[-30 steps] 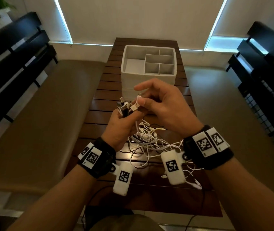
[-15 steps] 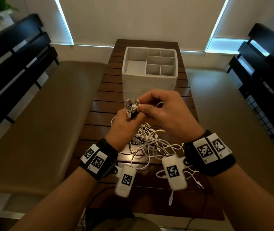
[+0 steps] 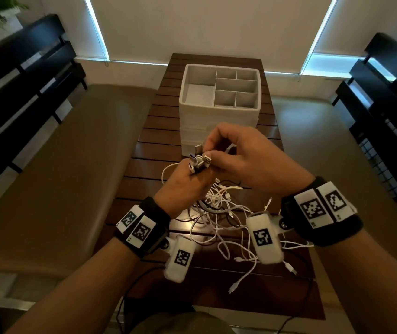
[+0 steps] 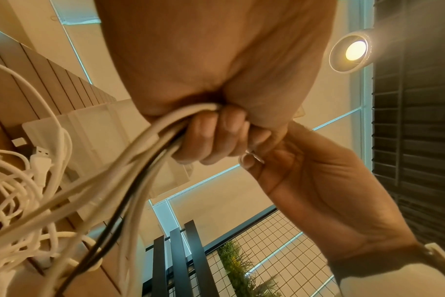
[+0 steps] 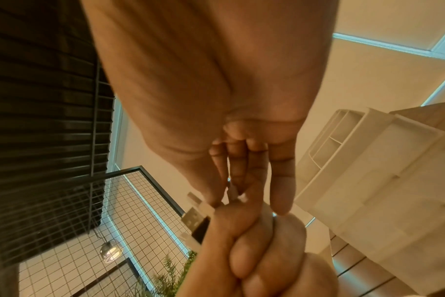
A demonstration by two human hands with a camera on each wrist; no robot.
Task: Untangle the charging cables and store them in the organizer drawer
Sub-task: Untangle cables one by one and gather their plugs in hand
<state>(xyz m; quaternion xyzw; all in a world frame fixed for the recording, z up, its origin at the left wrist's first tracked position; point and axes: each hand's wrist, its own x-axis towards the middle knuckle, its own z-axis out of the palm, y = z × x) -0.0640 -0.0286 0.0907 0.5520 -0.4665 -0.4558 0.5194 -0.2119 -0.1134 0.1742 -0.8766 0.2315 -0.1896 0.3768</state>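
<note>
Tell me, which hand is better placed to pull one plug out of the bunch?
Right. The left hand grips the bunch of white cables, while the right hand already pinches a plug at the top.

Both forearms are reaching forward, wrists raised; the left hand (image 3: 183, 186) is making a fist around a bundle of cable ends (image 3: 198, 160), knuckles turned away; the right hand (image 3: 248, 160) is arching over it from the right, its thumb and forefinger pinching one plug at the bundle's top.

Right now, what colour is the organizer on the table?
White; the organizer shows best in the head view.
</note>
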